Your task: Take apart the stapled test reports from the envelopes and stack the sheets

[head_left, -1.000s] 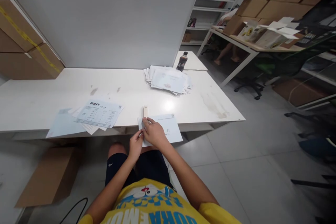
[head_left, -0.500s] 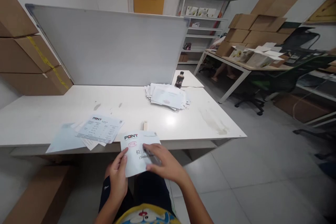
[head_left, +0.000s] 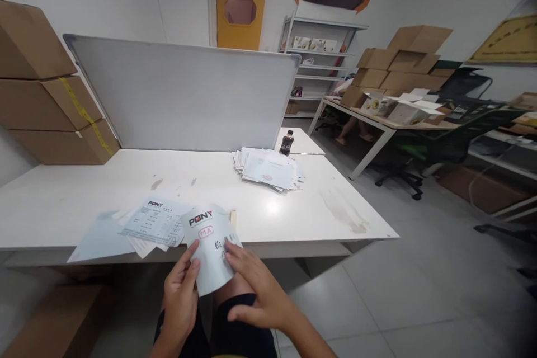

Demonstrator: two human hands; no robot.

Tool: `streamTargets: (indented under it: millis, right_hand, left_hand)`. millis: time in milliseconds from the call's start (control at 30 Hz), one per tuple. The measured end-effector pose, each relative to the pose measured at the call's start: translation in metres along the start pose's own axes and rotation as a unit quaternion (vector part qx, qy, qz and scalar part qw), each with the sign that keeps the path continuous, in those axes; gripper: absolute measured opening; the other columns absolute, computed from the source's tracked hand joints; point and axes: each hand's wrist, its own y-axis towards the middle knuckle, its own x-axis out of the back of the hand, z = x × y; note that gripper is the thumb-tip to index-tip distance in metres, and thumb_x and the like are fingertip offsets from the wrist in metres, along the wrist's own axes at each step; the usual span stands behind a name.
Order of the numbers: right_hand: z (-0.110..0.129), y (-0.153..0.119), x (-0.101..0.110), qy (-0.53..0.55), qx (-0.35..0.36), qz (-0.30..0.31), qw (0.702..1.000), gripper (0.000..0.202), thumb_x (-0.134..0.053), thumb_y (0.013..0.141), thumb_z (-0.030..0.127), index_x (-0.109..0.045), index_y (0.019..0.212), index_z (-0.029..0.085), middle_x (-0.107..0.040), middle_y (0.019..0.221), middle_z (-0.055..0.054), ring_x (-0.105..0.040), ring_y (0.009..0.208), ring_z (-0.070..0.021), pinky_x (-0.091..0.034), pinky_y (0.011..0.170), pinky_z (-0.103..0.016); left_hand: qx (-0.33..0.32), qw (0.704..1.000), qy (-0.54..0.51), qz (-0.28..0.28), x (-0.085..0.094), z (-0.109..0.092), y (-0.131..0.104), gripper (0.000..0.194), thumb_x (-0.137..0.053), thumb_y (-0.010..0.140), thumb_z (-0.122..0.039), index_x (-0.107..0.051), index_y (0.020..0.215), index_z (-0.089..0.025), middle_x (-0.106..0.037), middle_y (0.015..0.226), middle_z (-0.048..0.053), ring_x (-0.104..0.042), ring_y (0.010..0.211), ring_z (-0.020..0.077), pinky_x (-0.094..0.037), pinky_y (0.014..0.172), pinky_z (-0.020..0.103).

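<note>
A white paper headed PONY (head_left: 210, 254), with a red MA stamp, is raised at the desk's front edge and bends into a curve. My left hand (head_left: 182, 285) pinches its lower left side between thumb and fingers. On its right side lie the fingertips of my right hand (head_left: 258, 291), whose thumb is held apart, off the paper. Left of it, printed sheets (head_left: 155, 221) overlap a pale blue sheet (head_left: 100, 238) on the desk. A small beige block (head_left: 234, 217) sits just behind the raised paper.
A pile of papers (head_left: 268, 170) and a dark bottle (head_left: 287, 142) stand toward the back of the white desk (head_left: 293, 218). Behind rises a whiteboard (head_left: 188, 95); cardboard boxes (head_left: 54, 106) are stacked at left. Part of a person shows beneath the far table (head_left: 386, 123).
The held paper has turned and curved, moving slightly left. My right thumb has come off it and spread away from the fingers. The view has tilted up a little.
</note>
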Motion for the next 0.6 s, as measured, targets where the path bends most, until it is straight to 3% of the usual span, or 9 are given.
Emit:
streamTargets:
  millis: [100,267,433,600]
  right_hand:
    - [0.0,0.002,-0.004,-0.041,-0.005,-0.041,0.998,0.049,-0.046,0.094,0.024,-0.034,0.141,0.026,-0.055,0.135,-0.007,-0.046,0.128,-0.0188,-0.04,0.104,-0.039]
    - [-0.008,0.001,-0.005,-0.017,0.022,-0.047,0.999,0.054,-0.049,0.092,0.038,-0.035,0.141,0.021,-0.053,0.137,-0.011,-0.047,0.127,-0.0231,-0.043,0.101,-0.043]
    - [-0.008,-0.003,-0.008,-0.037,0.019,-0.088,0.995,0.052,-0.039,0.09,0.009,-0.038,0.14,0.025,-0.056,0.133,-0.007,-0.05,0.124,-0.0187,-0.047,0.097,-0.041]
    - [-0.009,-0.008,-0.011,-0.043,-0.026,-0.101,0.994,0.056,-0.039,0.087,0.005,-0.042,0.138,0.029,-0.057,0.133,-0.004,-0.05,0.124,-0.0186,-0.046,0.098,-0.042]
  left_hand:
    - [0.02,1.0,0.0,0.013,0.002,-0.001,0.004,0.055,-0.085,0.051,-0.041,-0.074,0.099,-0.019,-0.072,0.102,0.009,-0.067,0.087,0.0242,-0.057,0.069,0.026]
    - [0.013,1.0,-0.025,-0.005,0.002,-0.005,-0.001,0.064,-0.084,0.053,-0.042,-0.069,0.111,-0.021,-0.07,0.11,0.009,-0.067,0.089,0.0246,-0.057,0.069,0.027]
    - [0.019,0.999,-0.034,-0.001,0.006,0.003,-0.009,0.063,-0.084,0.054,-0.04,-0.069,0.112,-0.02,-0.071,0.105,0.009,-0.067,0.086,0.0228,-0.057,0.068,0.025]
    - [0.034,0.999,-0.037,0.021,0.017,0.011,-0.012,0.062,-0.084,0.055,-0.036,-0.068,0.114,-0.021,-0.071,0.083,0.005,-0.066,0.078,0.0182,-0.056,0.069,0.023]
